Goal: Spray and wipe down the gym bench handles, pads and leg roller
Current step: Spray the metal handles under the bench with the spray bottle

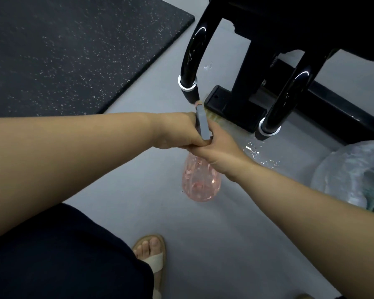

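A clear pink spray bottle [201,180] with a grey spray head [203,123] hangs between both hands. My left hand [177,130] and my right hand [220,145] both grip its neck and head, fingers curled round it. The nozzle points at the left bench handle [190,61], a glossy black curved tube ending in a silver ring and black grip just beyond the nozzle. The right handle [287,98] curves down beside it. Part of the black bench pad [333,22] fills the top right corner.
The bench's black base frame [238,104] stands on the grey floor, with wet spots [257,154] under the handles. A speckled black rubber mat [73,50] lies at the left. A crumpled plastic bag [354,175] sits at the right. My sandalled foot [151,253] is below.
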